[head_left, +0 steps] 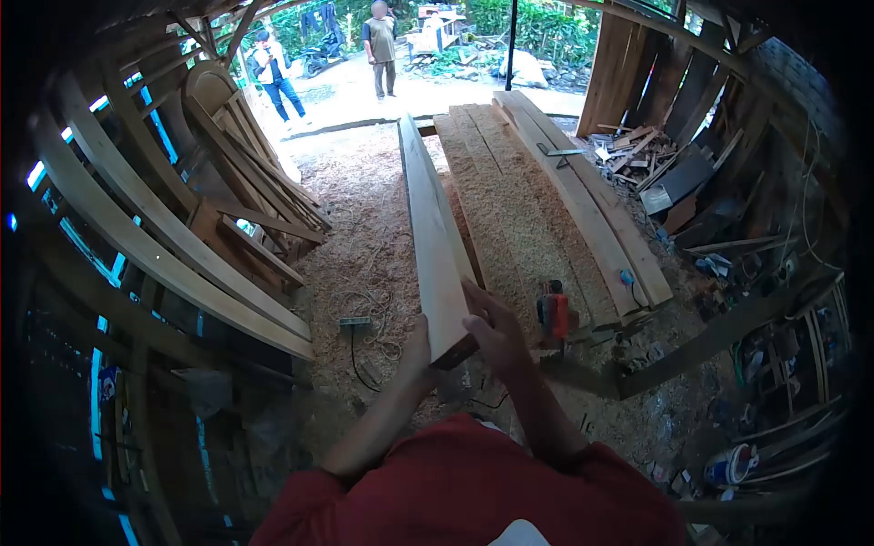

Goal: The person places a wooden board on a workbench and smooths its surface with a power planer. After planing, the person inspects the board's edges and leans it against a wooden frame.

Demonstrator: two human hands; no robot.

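The near end of a long plank [435, 246] is gripped by the left hand [417, 350] and right hand [492, 329] (fingers wrapped around it), its length stretching away beside sawdust-covered boards [537, 200] toward two standing people [378, 45].

A long pale plank [431, 227] held at its near end by both hands.

The plank is a long, straight, light-coloured board with a smooth planed face and a darker cut end. It is tipped partly on edge, its broad face turned up and to the left, and runs lengthwise away from the person. Its near end is raised and lies between the left hand [417, 350], which is beneath the end's left side, and the right hand [492, 329], whose fingers are spread over its right edge. The far end reaches well away from the hands. All of it lies just left of the sawdust-covered stack of boards [528, 200], alongside and parallel.
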